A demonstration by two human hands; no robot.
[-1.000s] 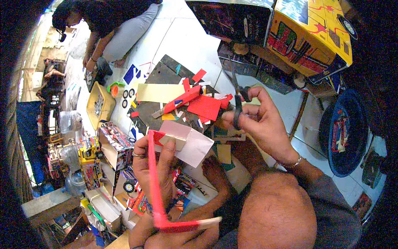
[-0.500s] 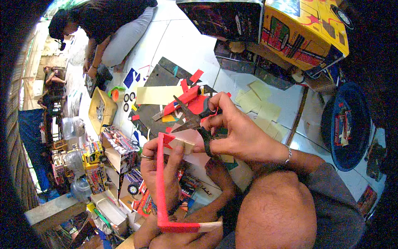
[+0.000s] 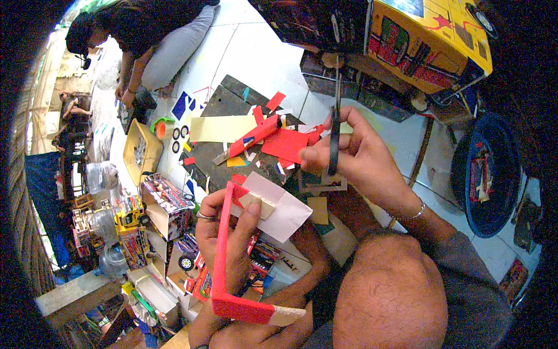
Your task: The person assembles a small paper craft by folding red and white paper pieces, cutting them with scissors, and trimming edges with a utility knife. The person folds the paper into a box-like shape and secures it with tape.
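My left hand (image 3: 235, 232) is closed on a bent, U-like strip frame (image 3: 221, 256) covered in red, with bare pale ends. Its thumb presses on the upper end, where a creased whitish paper piece (image 3: 288, 218) sticks out to the right. In my right hand (image 3: 372, 160) is a pair of scissors (image 3: 334, 139) with black handles. The scissors are seen nearly edge-on, blades pointing away from me, apart from the paper. Beyond my hands, a red utility knife (image 3: 253, 139) lies on a dark board (image 3: 206, 166) among red and yellow scraps, near a red sheet (image 3: 282, 145).
A yellow toy truck (image 3: 424, 58) stands at the far right. At right is a dark blue basin (image 3: 494, 203) with scraps in it. A yellow tray (image 3: 142, 154), small black wheels (image 3: 176, 139) and several toy trucks lie at left. Another person (image 3: 139, 52) sits at the far left.
My right hand has drawn away to the right with the scissors, which have turned from pointing left to pointing away. The whitish paper now shows spread beside the frame, which has tilted slightly.
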